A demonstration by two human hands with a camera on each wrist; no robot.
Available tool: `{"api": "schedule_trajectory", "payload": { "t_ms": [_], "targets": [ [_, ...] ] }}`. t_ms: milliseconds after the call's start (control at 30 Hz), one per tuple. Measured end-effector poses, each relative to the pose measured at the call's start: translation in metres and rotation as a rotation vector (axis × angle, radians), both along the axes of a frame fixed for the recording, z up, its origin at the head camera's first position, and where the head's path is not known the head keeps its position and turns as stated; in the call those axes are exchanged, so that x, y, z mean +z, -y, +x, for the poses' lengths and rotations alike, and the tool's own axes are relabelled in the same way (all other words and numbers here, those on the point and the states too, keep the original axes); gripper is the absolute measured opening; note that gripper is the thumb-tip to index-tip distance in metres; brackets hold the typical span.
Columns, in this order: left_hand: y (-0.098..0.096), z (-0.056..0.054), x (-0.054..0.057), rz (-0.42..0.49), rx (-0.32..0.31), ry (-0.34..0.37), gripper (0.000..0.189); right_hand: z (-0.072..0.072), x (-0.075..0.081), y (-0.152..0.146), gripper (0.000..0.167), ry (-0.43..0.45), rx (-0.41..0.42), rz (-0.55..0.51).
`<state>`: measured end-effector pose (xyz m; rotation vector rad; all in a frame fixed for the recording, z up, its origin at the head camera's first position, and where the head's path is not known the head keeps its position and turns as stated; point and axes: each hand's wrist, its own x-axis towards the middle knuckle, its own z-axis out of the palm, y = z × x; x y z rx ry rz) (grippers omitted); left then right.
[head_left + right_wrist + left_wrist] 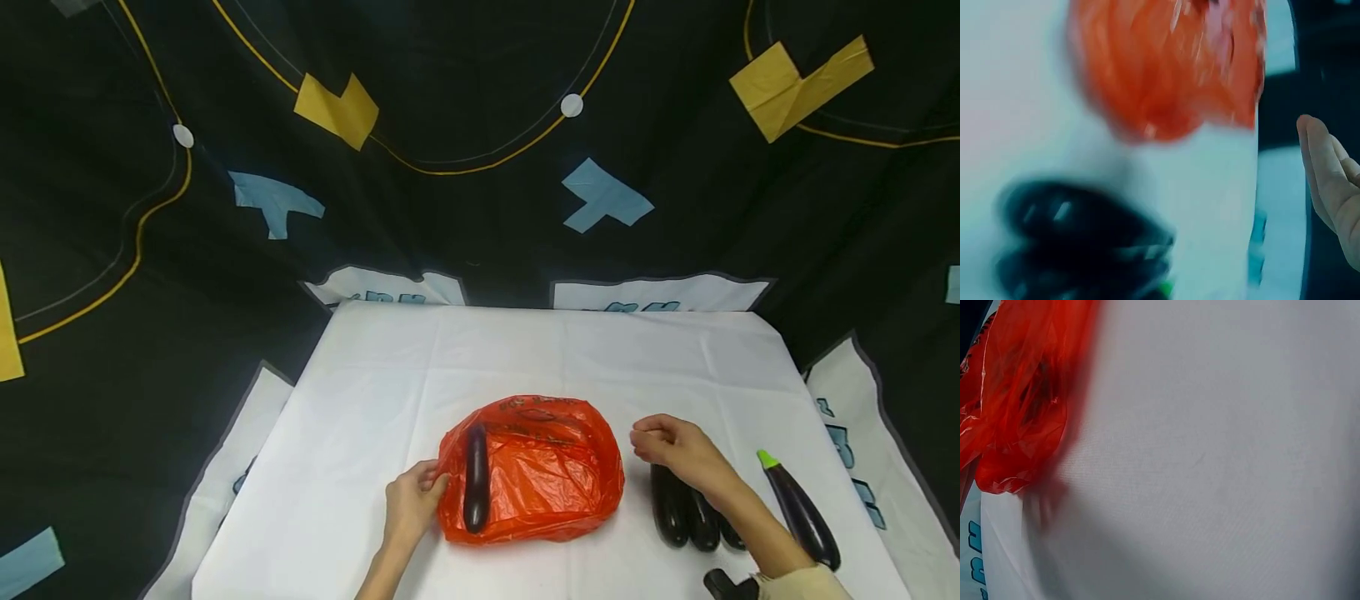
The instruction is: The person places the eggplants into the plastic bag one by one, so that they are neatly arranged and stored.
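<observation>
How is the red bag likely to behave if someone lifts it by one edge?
The red bag will probably flop and crumple, since its thin sides are visibly creased. The shine suggests plastic that could feel slick. Its left part may sag most, as an eggplant lies there.

From the head view I look forward and down across the white table [360, 375]; both wrist views face its top from much nearer, and all three share the red bag [555, 496].
</observation>
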<state>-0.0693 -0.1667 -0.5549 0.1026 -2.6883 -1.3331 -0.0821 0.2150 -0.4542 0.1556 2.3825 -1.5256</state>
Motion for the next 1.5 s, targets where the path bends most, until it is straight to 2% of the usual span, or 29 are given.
{"api": "schedule_trajectory", "payload": {
  "t_ms": [133, 300, 467, 567, 667, 900, 1033, 1100, 1233, 1333, 1500],
  "targets": [
    [0.0, 0.001, 0.0, 0.001, 0.006, 0.012, 0.018, 0.02, -0.007, -0.043, 0.06, 0.013, -0.072, 0.054],
    [0.0, 0.002, 0.0, 0.011, 0.004, 0.014, 0.018, 0.039, -0.018, -0.084, 0.074, 0.048, -0.193, 0.25],
    [0.0, 0.002, -0.002, 0.015, 0.012, 0.022, 0.018, 0.051, -0.032, -0.117, 0.072, 0.05, -0.338, 0.424],
    [0.0, 0.001, -0.003, 0.005, 0.005, 0.028, 0.019, 0.057, -0.04, -0.135, 0.065, 0.016, -0.384, 0.532],
    [0.0, 0.001, -0.004, 0.008, 0.005, 0.028, 0.019, 0.062, -0.048, -0.153, 0.063, 0.005, -0.377, 0.622],
    [-0.001, 0.0, -0.005, 0.009, 0.002, 0.025, 0.019, 0.07, -0.067, -0.177, 0.088, 0.198, -0.308, 0.682],
    [-0.001, 0.001, -0.005, 0.014, -0.002, 0.026, 0.019, 0.072, -0.082, -0.182, 0.093, 0.238, -0.265, 0.702],
    [-0.001, 0.001, -0.005, 0.016, -0.002, 0.024, 0.019, 0.072, -0.088, -0.182, 0.09, 0.241, -0.265, 0.715],
    [-0.001, 0.001, -0.005, 0.007, -0.001, 0.024, 0.018, 0.072, -0.097, -0.181, 0.073, 0.239, -0.3, 0.748],
    [-0.002, 0.001, -0.005, 0.002, -0.002, 0.026, 0.018, 0.073, -0.099, -0.179, 0.066, 0.246, -0.324, 0.758],
    [-0.002, 0.0, -0.005, 0.008, 0.0, 0.028, 0.018, 0.073, -0.096, -0.177, 0.064, 0.243, -0.328, 0.767]
  ]
}}
